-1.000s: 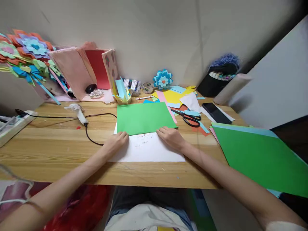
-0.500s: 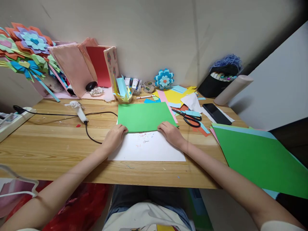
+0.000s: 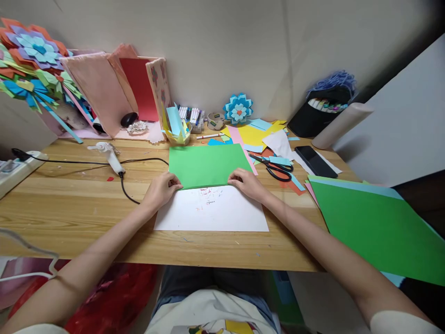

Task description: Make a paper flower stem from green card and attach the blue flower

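A green sheet of paper [image 3: 208,164] lies in front of me, partly over a white sheet [image 3: 212,213] marked with small coloured scribbles. My left hand [image 3: 162,188] pinches the green paper near its front left corner, thumb against fingers. At the front right part of the same edge, my right hand [image 3: 246,183] also has its fingertips closed on it. The near edge between the two hands looks folded or slightly raised. Black-handled scissors [image 3: 278,169] rest just beyond my right hand, among paper scraps.
A white glue gun [image 3: 113,157] with a black cord lies at the left. More green paper [image 3: 378,227] is stacked at the right, near a black phone [image 3: 315,161]. Along the wall stand a blue paper flower [image 3: 238,109], a pen holder [image 3: 309,120] and a pink organizer [image 3: 100,93].
Both hands have shifted slightly away from me along with the green paper's near edge, baring a little more of the white sheet. The left fingers now show a clearer pinch.
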The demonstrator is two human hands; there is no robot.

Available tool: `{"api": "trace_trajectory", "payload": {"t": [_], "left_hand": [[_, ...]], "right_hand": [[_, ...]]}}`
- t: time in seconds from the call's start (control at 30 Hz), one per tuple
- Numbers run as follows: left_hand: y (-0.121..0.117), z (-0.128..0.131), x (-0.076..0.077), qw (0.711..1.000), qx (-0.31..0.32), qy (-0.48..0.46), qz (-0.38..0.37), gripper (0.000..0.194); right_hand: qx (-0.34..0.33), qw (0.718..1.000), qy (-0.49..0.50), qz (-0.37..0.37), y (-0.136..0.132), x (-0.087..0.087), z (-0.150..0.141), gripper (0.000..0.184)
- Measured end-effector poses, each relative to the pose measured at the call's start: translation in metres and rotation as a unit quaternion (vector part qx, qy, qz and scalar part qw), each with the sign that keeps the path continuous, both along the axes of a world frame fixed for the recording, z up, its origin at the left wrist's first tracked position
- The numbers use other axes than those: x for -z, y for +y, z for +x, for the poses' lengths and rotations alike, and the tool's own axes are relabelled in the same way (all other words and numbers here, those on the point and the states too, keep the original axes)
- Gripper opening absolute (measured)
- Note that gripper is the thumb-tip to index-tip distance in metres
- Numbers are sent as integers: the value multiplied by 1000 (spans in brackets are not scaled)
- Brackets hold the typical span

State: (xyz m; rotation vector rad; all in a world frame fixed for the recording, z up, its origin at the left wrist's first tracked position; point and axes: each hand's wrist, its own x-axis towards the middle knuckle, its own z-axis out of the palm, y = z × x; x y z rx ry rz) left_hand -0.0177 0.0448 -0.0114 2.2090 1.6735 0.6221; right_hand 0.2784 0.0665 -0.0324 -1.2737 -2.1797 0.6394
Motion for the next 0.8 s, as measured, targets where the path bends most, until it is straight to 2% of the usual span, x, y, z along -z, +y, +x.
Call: {"api": "trace_trajectory", "payload": {"t": [0.07, 0.13, 0.2, 0.27, 0.43, 0.63, 0.8], "left_hand": [[1, 0, 1, 999, 42, -6, 27, 11], [0, 2, 1, 992, 122, 2, 41, 23], [-3, 6, 0, 977, 203, 54, 44, 37], [-8, 11, -3, 959, 246, 135, 49, 42], [-15, 25, -9, 922, 249, 289, 62, 32], [-16, 40, -6, 917, 233, 314, 76, 22], [-16, 48, -9, 920, 182, 343, 50, 18]], "right_hand": [[7, 1000, -4, 6, 1, 0, -1, 8], [5, 1000, -7, 19, 1, -1, -1, 6], [-6, 999, -9, 39, 0, 0, -2, 5], [-27, 998, -10, 64, -1, 2, -2, 6], [-93, 986, -36, 137, -8, 7, -4, 22], [-101, 969, -123, 191, -17, 6, -5, 25], [-56, 946, -212, 238, -21, 5, -6, 24]]}}
